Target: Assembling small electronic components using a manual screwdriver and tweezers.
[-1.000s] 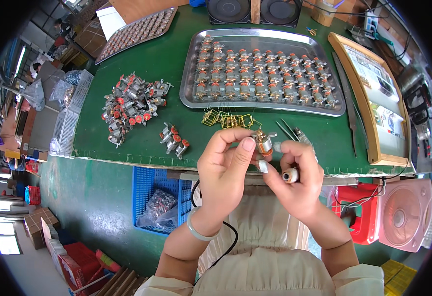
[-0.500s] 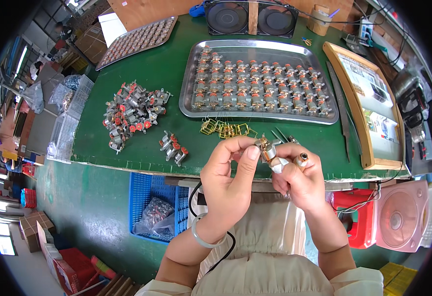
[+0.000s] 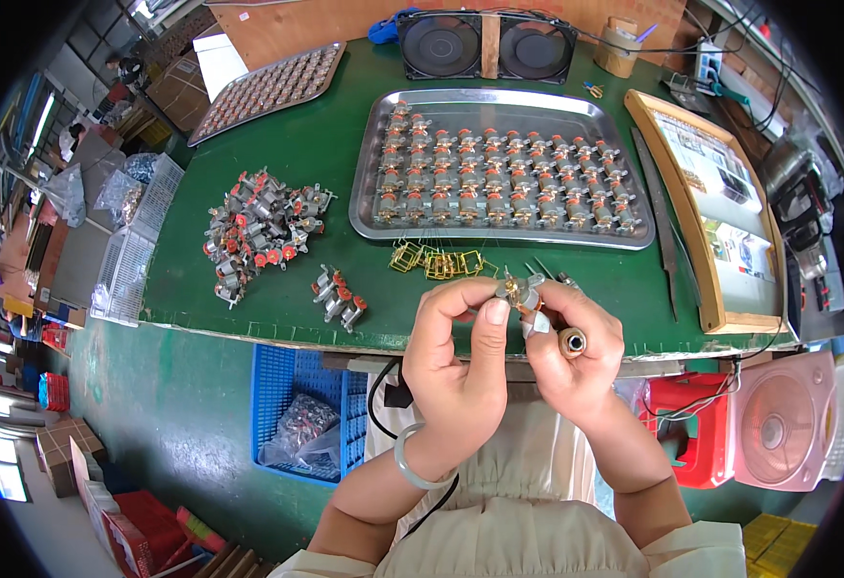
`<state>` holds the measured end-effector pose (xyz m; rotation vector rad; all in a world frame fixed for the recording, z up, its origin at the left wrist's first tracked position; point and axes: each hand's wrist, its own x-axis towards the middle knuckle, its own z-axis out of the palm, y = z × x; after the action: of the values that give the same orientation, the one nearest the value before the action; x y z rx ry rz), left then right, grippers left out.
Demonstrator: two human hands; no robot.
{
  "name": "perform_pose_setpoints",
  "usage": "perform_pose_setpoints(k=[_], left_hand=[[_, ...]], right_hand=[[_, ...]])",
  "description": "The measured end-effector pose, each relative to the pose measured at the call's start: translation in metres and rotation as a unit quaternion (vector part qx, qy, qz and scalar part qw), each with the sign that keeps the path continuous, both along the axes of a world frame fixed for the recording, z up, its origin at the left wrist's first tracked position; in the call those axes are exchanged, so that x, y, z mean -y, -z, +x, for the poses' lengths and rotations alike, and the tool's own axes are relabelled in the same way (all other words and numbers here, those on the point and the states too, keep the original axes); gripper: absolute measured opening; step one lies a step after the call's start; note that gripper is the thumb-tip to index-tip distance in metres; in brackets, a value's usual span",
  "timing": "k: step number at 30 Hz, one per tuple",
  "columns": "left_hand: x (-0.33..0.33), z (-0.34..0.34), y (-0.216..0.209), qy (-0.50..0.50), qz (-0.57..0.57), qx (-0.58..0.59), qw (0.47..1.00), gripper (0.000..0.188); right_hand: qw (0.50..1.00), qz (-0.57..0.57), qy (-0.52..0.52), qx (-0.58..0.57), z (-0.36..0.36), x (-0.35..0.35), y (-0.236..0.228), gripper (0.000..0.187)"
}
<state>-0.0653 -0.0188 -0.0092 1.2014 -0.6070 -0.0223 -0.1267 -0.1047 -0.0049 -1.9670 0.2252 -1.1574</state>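
Observation:
Near the table's front edge, my left hand (image 3: 460, 356) pinches a small metal motor-like part (image 3: 520, 292) with copper-coloured terminals between thumb and fingertips. My right hand (image 3: 576, 352), its thumb wrapped in white tape, grips a tool with a round brown handle (image 3: 572, 342), whose end points toward me. The tool's tip is hidden, and the right fingertips also touch the part. Just beyond my hands lie yellow wire-like frames (image 3: 441, 260). A short group of similar metal parts (image 3: 337, 299) lies to the left of my left hand.
A metal tray (image 3: 369, 207) holds rows of these parts; a second filled tray (image 3: 268, 96) stands far left. Loose parts are heaped in a pile (image 3: 263, 231). Black twin fans (image 3: 489, 46), a wooden frame (image 3: 706, 212) and a long file (image 3: 658, 222) border the table. Below hangs a blue crate (image 3: 277, 385).
My right hand has moved in closer to the left, and its fingers now meet the part. The tool's handle has shifted down and left. The view has tilted slightly.

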Motion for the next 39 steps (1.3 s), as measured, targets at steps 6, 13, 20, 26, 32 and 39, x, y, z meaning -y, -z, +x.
perform_pose_setpoints(k=[6,13,20,26,32,39], left_hand=[[-0.009,0.007,-0.005,0.066,0.01,-0.065,0.996,0.012],[-0.008,0.007,-0.003,0.062,-0.009,-0.085,0.994,0.014],[-0.01,0.007,-0.005,0.072,-0.027,-0.09,0.993,0.015],[-0.015,0.009,-0.005,0.148,-0.07,-0.137,0.977,0.017],[-0.027,0.023,-0.009,0.161,-0.042,-0.164,0.972,0.016],[-0.031,0.043,0.0,0.294,-0.137,-0.219,0.92,0.015]], right_hand=[[0.918,0.324,-0.195,-0.116,-0.011,0.008,-0.004,0.021],[0.989,-0.146,0.016,0.024,0.0,0.006,0.003,0.033],[1.0,-0.01,-0.017,-0.006,-0.004,-0.002,0.0,0.019],[0.734,0.594,-0.328,-0.024,-0.013,-0.001,-0.005,0.016],[0.977,-0.03,-0.005,-0.213,-0.016,0.022,-0.023,0.035],[0.879,-0.265,0.09,-0.386,-0.005,0.045,-0.004,0.017]])
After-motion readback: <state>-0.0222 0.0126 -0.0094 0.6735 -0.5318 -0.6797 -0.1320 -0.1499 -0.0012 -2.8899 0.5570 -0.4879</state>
